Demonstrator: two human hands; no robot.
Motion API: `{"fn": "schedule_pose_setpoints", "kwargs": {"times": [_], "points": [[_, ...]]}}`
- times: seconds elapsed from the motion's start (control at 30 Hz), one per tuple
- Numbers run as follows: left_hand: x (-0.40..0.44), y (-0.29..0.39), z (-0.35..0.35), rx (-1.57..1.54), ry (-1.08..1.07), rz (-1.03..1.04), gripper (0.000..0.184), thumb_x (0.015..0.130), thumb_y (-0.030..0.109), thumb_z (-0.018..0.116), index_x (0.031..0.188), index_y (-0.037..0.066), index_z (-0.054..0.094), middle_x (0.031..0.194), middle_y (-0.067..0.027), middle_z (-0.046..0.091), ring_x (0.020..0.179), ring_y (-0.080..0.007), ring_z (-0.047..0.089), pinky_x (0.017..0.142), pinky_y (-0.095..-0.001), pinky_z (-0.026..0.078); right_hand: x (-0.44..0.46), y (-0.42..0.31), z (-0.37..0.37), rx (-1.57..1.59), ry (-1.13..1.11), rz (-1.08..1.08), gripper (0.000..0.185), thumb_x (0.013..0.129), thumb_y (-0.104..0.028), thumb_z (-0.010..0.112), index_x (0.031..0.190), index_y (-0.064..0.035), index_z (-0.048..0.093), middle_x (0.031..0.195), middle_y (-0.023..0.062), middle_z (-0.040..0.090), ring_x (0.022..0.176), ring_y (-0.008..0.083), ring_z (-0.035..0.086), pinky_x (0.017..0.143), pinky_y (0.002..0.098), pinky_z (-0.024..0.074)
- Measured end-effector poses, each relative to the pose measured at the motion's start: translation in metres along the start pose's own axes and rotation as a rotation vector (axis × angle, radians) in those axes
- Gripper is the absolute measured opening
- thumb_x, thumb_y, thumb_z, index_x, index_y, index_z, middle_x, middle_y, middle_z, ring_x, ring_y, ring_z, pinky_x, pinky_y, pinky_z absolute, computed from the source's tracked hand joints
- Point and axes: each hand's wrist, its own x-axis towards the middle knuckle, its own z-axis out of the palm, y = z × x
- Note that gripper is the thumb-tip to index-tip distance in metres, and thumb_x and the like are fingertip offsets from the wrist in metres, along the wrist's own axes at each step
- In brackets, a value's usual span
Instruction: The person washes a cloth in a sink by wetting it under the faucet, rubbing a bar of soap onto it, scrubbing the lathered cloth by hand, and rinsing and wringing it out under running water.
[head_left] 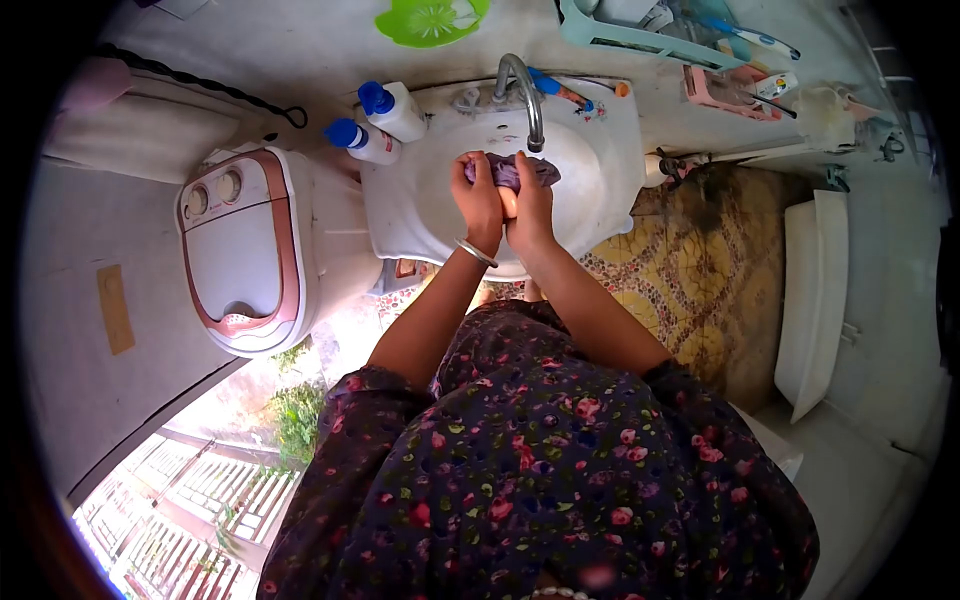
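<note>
A bunched purple cloth [508, 172] is held over the basin of the white sink [410, 225], just below the spout of the curved metal faucet [522, 85]. My left hand [477, 203], with a bangle at its wrist, grips the cloth from the left. On the right side, my right hand [531, 205] has its fingers closed round the same cloth. Between the two palms, under the cloth, shows an orange-pink patch that I cannot make out clearly.
Two white bottles with blue pump tops [402, 115] stand on the sink's left rim. Left of the sink is a washing machine [235, 255]. A blue tube [560, 90] lies behind the faucet. Shelves with toothbrushes [650, 45] hang at upper right; a white tub [812, 300] is at right.
</note>
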Motion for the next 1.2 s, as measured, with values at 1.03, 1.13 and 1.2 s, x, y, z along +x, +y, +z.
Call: {"fn": "schedule_pose_setpoints", "kwargs": {"times": [1.03,1.13,1.2], "points": [[0.029,-0.011,-0.079,-0.020,-0.535,-0.431,0.028,0.089,0.008,0.047,0.117,0.003,0.050,0.105,-0.0083,0.058,0.095,-0.0188,0.055,0.088,-0.0351,0.044,0.063,-0.067,-0.109,-0.561,-0.101,0.065,0.028,0.078,-0.012,0.060,0.104,-0.0072,0.053,0.096,0.0048,0.058,0.085,0.0176,0.061,0.074,0.0322,0.0529],[0.019,0.005,-0.061,-0.204,-0.624,-0.433,0.027,0.090,0.015,0.043,0.113,0.004,0.049,0.111,-0.0087,0.053,0.102,-0.0179,0.050,0.091,-0.0340,0.040,0.069,-0.036,-0.114,-0.525,0.041,0.000,0.034,0.077,-0.012,0.060,0.108,-0.0086,0.050,0.103,0.0059,0.056,0.088,0.0177,0.060,0.072,0.0334,0.0522],[0.019,-0.005,-0.058,-0.281,-0.944,-0.342,0.025,0.087,0.022,0.047,0.105,0.005,0.048,0.109,-0.0073,0.049,0.101,-0.0181,0.047,0.089,-0.0314,0.037,0.083,-0.015,-0.120,-0.381,-0.011,0.154,0.031,0.081,-0.021,0.053,0.109,-0.0079,0.050,0.104,0.0065,0.055,0.088,0.0174,0.059,0.072,0.0339,0.0521]]}}
